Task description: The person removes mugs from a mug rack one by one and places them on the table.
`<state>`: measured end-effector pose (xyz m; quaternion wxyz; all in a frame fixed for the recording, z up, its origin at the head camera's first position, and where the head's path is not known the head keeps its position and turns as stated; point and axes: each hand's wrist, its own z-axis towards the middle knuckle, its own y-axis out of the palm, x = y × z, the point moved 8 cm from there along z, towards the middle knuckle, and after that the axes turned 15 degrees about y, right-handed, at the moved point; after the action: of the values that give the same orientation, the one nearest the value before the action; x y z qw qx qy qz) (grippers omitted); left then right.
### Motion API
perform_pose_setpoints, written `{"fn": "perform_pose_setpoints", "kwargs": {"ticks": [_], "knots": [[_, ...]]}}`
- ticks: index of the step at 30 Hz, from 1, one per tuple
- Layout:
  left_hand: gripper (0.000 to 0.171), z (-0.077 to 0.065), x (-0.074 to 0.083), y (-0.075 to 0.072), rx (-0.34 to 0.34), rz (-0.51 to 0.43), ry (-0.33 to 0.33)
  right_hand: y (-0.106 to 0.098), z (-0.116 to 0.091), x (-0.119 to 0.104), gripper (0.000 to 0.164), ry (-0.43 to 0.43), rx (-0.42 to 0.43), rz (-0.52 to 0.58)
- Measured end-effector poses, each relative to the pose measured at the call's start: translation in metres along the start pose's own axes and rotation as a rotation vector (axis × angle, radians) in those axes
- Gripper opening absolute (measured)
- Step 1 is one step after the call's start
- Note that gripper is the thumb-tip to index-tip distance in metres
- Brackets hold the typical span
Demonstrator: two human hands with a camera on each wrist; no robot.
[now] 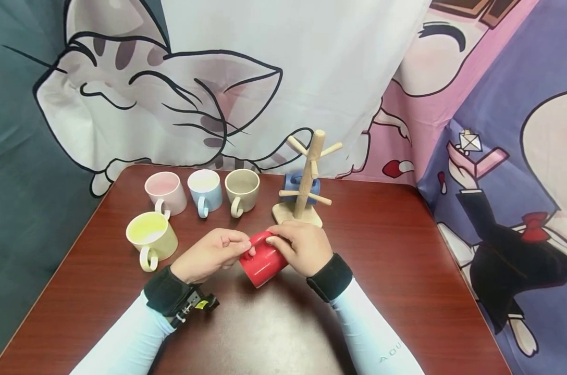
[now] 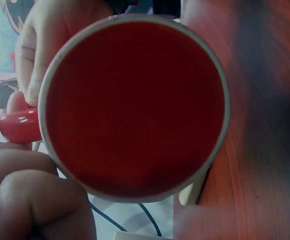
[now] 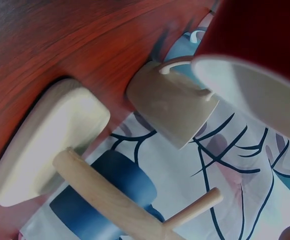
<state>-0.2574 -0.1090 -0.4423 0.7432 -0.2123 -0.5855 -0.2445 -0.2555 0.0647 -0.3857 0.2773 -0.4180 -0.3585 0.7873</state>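
A red mug (image 1: pixel 267 264) is held tilted on its side between both hands, over the table in front of the body. Thumb and fingers of the left hand (image 1: pixel 210 255) pinch its handle (image 1: pixel 259 238), which points up. The right hand (image 1: pixel 307 247) grips the mug near its mouth end, thumb beside the handle. Toward the left wrist camera faces the round red base (image 2: pixel 135 110) with a pale ring. In the right wrist view the mug's white inside (image 3: pixel 245 90) shows at the mouth. Most of the right hand's fingers are hidden behind the mug.
Behind the right hand stands a wooden mug tree (image 1: pixel 307 177), with a dark blue mug (image 1: pixel 293 182) behind it. To the left are a pink mug (image 1: pixel 171 195), a light blue mug (image 1: pixel 210 198), a beige mug (image 1: pixel 246 195) and a yellow mug (image 1: pixel 159 245). A printed cloth (image 1: pixel 311 52) hangs behind.
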Motion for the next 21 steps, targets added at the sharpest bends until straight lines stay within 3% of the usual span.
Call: {"fn": "perform_pose_setpoints", "kwargs": {"ticks": [8,14,21], "knots": [[0.016,0.000,0.007,0.009,0.088,0.082,0.057,-0.002,-0.002,0.011,0.030,0.074,0.007,0.061],[0.016,-0.005,0.013,0.005,0.188,0.057,0.099,-0.007,-0.007,0.046,0.031,0.223,0.016,0.287],[0.019,-0.009,0.019,0.001,0.221,-0.019,0.141,0.010,-0.015,0.070,0.028,0.271,-0.206,0.531]]}}
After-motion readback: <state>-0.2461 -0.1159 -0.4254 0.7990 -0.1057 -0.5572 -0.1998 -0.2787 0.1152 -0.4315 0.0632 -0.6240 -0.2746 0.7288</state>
